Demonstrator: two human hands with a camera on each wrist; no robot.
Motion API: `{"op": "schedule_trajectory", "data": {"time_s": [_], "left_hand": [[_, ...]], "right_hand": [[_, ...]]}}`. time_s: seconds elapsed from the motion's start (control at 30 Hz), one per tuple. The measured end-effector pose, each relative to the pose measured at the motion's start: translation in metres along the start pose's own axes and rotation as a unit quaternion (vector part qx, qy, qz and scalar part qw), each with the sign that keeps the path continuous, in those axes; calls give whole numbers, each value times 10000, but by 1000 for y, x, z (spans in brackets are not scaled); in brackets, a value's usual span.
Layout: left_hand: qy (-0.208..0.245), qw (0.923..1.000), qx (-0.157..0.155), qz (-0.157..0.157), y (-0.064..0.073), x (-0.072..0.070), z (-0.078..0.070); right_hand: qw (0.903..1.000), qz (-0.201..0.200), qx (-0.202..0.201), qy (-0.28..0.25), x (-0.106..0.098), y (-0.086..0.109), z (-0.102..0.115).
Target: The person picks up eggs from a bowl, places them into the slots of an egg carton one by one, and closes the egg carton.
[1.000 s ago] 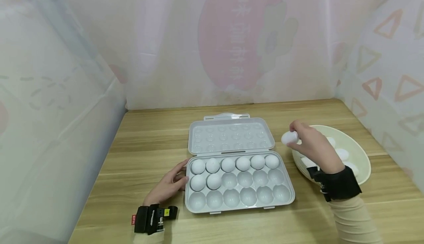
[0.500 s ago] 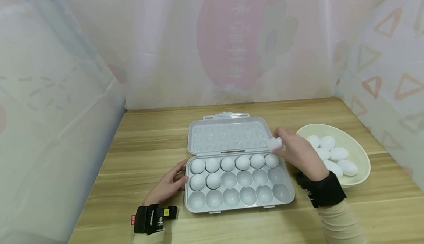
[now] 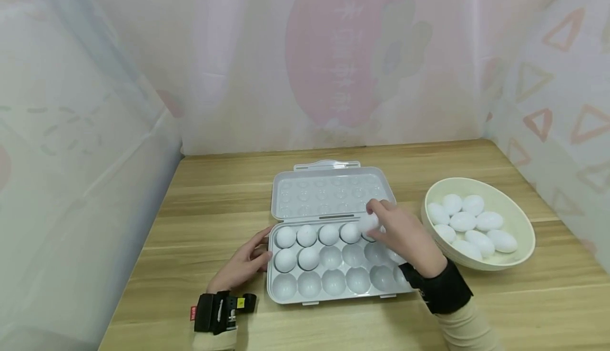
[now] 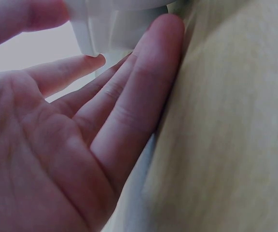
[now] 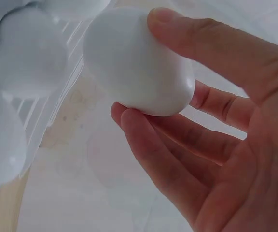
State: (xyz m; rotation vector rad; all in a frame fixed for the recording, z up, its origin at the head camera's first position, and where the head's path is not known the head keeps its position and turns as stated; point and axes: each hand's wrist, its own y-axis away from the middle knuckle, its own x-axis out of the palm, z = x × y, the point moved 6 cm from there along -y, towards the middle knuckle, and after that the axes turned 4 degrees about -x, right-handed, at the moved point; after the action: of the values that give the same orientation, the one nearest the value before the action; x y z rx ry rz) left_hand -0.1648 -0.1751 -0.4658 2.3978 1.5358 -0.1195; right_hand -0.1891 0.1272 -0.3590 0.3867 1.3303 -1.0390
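Note:
My right hand (image 3: pixel 402 232) pinches a white egg (image 3: pixel 368 224) between thumb and fingers, over the right part of the back row of a grey egg box (image 3: pixel 312 302). In the right wrist view the egg (image 5: pixel 139 63) sits at the fingertips, clear of the box. The box's back row and two left cups of its middle row hold white eggs (image 3: pixel 308 259); the right hand hides part of its right end. My left hand (image 3: pixel 243 263) lies at the box's left side. Its thumb and fingertips touch the rim, the fingers (image 4: pixel 129 106) fairly straight.
A cream bowl (image 3: pixel 524 234) with several white eggs (image 3: pixel 480 242) stands to the right of the box. The box's lid (image 3: pixel 329 192) lies folded back behind it. The wooden table (image 3: pixel 214 192) meets printed curtains (image 3: pixel 238 75) at the back and sides.
My right hand has carried the egg leftward from beside the bowl to over the box's back row. The left hand has stayed at the box's left side.

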Motion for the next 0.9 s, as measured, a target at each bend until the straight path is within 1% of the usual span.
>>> {"op": "schedule_trajectory", "data": {"time_s": [0.1, 0.2, 0.27, 0.43, 0.57, 0.77, 0.9], "left_hand": [[-65, 10000, -65, -37, 0, 0, 0], [-141, 9998, -113, -56, -1, 0, 0], [-173, 9998, -115, -55, -1, 0, 0], [-184, 9998, -113, -37, -1, 0, 0], [-172, 9998, -94, -37, -2, 1, -1], [-185, 9998, -36, -7, -2, 0, 0], [-180, 9998, 2, 5, -1, -1, 2]], "right_hand": [[9997, -137, -211, -19, 3, 0, 9], [9991, -172, -376, 72, 7, 0, 18], [9988, -142, -465, 87, 10, -1, 25], [9980, -31, -617, -92, 20, -2, 41], [9967, -21, -816, 39, 29, -2, 52], [9940, 174, -1073, 150, 43, -2, 62], [9937, 200, -1081, 239, 46, -2, 65]]}}
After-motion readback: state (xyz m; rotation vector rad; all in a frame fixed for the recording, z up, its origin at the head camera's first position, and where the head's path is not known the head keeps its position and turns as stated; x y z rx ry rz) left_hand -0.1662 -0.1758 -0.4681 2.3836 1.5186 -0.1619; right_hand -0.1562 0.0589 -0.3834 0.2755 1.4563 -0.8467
